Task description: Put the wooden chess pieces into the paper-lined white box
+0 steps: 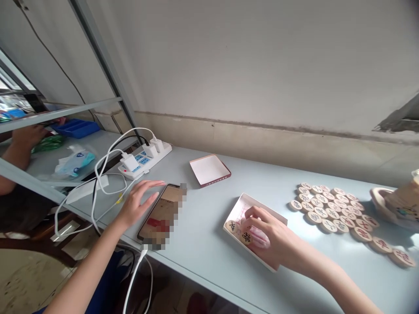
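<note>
We press pieces (245, 237) into the box (240, 204) with curled right hand (266, 237); left hand (137, 203), spread, rests by phone (160, 216); next, fetch more.

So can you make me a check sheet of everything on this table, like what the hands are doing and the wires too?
Surface: pale blue table, flat, against a wall.
Job's things: white box with two wooden discs at its near end; many wooden discs laid in rows to the right.
Clutter: box lid, phone, bowl-like item at far right.
Hands: left hand open, fingers spread beside the phone; right hand resting in the box over the discs, grip cannot be judged.
Cables: power strip with white chargers, looped white cables, one running to the phone.
Surroundings: metal shelf, blue tray, another person's arm on the left.
</note>
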`<state>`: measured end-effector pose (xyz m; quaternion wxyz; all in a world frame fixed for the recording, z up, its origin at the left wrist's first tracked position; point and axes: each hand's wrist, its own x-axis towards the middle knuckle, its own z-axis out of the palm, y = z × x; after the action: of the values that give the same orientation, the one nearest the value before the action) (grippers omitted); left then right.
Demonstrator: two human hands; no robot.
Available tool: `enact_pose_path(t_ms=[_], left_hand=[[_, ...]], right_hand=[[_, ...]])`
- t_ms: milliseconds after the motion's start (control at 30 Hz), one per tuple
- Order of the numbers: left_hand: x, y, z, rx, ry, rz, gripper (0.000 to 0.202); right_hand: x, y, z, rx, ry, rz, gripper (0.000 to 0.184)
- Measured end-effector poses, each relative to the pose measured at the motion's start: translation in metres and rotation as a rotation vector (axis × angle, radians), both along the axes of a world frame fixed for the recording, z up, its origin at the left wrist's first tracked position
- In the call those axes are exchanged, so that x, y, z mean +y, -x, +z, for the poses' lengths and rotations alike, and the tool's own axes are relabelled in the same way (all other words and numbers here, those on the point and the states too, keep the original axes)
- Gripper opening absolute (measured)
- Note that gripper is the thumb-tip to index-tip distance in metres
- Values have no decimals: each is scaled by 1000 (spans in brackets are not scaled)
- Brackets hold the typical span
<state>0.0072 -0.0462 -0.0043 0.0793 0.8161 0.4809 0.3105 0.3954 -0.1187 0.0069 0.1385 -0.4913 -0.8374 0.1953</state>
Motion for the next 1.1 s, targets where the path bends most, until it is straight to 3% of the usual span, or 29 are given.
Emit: enact_pose_path(t_ms=[167,300,433,600,733,1100], left_hand=[[2,1,-8,-1,-13,-15,34],[0,1,-8,16,10,-22,34],[-2,2,-6,-36,20,-61,34],[-3,4,-5,-62,11,-76,32],[-1,5,-4,-70,23,-55,33],[-1,4,-5,-5,25,-32,36]], right_hand=[[3,-5,8,36,103,-20,9],[8,-17,15,66,133,-81,16],[21,-43,3,76,-101,-213,33],[37,-78,-19,-191,-390,-331,36],[40,-88,-25,-338,-426,-336,35],[40,-97,-25,-401,-494,-321,33]])
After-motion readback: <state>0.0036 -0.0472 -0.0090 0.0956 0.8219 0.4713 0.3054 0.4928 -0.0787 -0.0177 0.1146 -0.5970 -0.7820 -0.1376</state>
